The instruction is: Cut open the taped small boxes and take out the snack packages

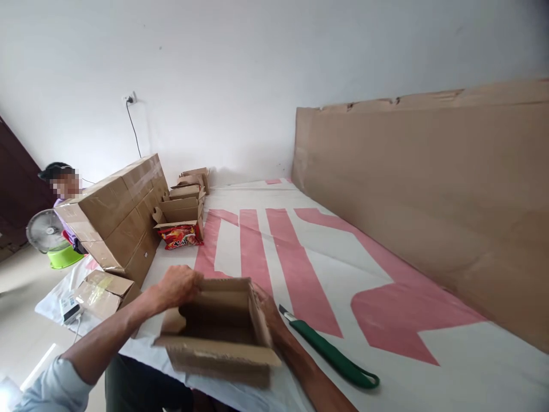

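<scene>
An open cardboard box [223,350] sits at the near edge of the table, its top facing up and its inside bare. My left hand [182,284] is closed on the box's far left edge, fingers curled over the cardboard. At the box's right side, my right hand [266,309] grips the wall; a flap partly hides its fingers. Just right of my right forearm lies a green-handled utility knife [330,355], its blade pointing away and to the left.
Open cartons [182,213] stand in a row farther back, with a red snack packet [180,236] in front. Stacked taped boxes [124,212] line the left side. A large cardboard sheet [420,189] leans at right. A person [64,183] is beyond the stack, near a fan [47,230].
</scene>
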A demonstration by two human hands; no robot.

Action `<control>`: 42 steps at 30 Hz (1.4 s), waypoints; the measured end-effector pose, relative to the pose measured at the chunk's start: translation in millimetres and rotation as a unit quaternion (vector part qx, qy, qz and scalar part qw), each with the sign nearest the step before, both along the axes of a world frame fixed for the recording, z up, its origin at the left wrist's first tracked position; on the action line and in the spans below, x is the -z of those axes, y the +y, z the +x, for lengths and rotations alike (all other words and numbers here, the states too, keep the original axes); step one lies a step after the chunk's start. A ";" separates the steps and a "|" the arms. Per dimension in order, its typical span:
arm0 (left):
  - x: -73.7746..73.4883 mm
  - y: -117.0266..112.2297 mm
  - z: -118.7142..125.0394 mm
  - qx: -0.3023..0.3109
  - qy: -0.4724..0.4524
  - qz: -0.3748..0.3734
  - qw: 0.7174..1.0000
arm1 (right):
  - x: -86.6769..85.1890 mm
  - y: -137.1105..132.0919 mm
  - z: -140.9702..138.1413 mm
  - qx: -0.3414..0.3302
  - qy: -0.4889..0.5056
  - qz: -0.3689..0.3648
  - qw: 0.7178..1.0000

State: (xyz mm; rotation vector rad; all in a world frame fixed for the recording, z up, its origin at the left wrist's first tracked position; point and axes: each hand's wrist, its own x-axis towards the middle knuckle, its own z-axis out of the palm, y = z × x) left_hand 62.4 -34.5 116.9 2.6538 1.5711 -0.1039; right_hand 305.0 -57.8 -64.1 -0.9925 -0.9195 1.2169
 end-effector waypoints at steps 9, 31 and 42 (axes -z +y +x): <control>-67.8 120.5 -38.3 -0.118 -0.011 0.097 0.988 | -4.6 4.0 -3.5 0.022 0.021 -0.028 0.999; -8.8 99.3 -43.7 -0.112 0.054 0.070 0.990 | -10.6 1.3 -7.2 0.016 0.018 -0.014 1.000; -14.9 136.9 -53.6 -0.140 0.116 0.052 0.982 | -15.9 2.2 -7.5 0.018 -0.001 -0.016 1.000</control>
